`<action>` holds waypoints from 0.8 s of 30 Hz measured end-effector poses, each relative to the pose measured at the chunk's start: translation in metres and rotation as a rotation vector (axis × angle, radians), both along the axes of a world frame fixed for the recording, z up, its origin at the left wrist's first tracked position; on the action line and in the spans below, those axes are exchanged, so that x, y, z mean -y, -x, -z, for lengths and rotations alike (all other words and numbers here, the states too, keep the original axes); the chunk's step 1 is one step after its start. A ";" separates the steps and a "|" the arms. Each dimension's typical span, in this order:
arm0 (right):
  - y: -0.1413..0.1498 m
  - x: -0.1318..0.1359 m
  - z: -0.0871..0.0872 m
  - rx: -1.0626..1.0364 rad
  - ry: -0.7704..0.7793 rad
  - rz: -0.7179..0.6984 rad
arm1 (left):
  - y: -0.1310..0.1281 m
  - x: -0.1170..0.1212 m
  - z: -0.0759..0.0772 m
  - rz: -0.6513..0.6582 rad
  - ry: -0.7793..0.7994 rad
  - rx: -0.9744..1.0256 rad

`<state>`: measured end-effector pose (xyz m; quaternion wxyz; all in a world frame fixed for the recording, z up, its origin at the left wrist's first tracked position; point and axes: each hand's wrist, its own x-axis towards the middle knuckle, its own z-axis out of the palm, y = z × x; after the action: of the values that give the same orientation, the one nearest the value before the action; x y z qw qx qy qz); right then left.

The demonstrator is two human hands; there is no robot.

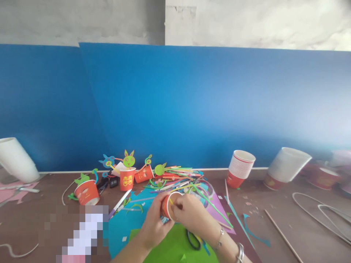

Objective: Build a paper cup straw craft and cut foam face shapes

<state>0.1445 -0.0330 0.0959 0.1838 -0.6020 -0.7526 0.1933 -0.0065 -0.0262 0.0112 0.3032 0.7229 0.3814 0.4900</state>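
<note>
My left hand (pixel 156 223) is wrapped round a red paper cup (pixel 165 207), which lies tilted with its mouth facing right. The fingers of my right hand (pixel 189 210) are pinched together inside the cup's mouth; what they grip, if anything, is hidden. A thin yellow strip (pixel 170 201) shows at the inner wall of the cup. Beneath both hands lie a green paper sheet (pixel 164 244) and a blue paper sheet (pixel 120 223). The black handle of what look like scissors (pixel 193 240) sits on the green sheet, below my right wrist.
Behind my hands lies a pile of coloured sticks (pixel 178 177). Red cups with paper animals, one a green rabbit (pixel 128 159), stand to its left. A stack of cups (pixel 241 164) leans at right, near a thin wooden stick (pixel 282 233) and a white cable (pixel 315 204).
</note>
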 end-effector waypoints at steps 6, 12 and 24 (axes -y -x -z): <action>0.004 0.002 -0.002 0.053 -0.035 0.058 | 0.000 0.001 0.000 0.003 0.007 -0.034; 0.005 0.001 -0.004 0.102 -0.027 0.072 | 0.000 0.000 0.001 0.004 -0.010 -0.021; 0.008 0.007 -0.012 0.126 -0.088 0.125 | -0.001 0.002 0.000 0.037 0.078 0.003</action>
<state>0.1363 -0.0404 0.1079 0.1743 -0.6499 -0.7315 0.1101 -0.0052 -0.0281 0.0114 0.3406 0.7167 0.3866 0.4700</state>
